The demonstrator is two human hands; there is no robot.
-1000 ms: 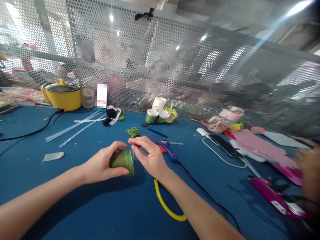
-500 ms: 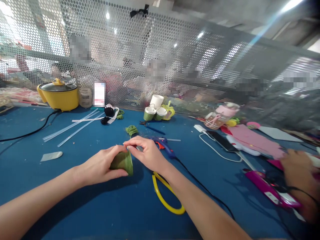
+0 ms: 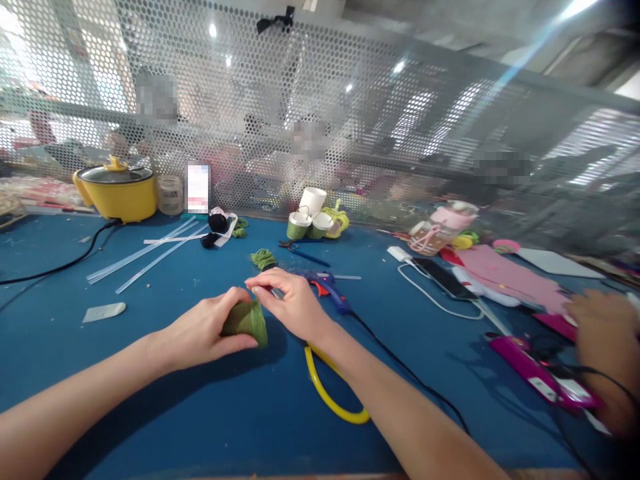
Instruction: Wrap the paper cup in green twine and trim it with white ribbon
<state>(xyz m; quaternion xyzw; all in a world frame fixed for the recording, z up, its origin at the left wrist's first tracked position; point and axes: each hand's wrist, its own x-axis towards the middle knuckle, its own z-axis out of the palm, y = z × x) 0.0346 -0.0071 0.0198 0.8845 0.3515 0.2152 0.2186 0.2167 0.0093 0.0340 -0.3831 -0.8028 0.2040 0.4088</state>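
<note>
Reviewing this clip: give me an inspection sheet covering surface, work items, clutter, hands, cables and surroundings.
Surface: blue tabletop, small pale specks on it.
Work items: green cup, tilted on its side; green yarn bundle beyond the right hand.
Clutter: glue gun, yellow tube, clear strips, yellow pot, black phone.
Hands: left hand grips the cup; right hand's fingertips pinch near its rim, anything between them too small to tell.
Cables: black cord from the glue gun; white cable near the phone.
Surroundings: perforated screen behind; another person's hand, blurred, at right.
</note>
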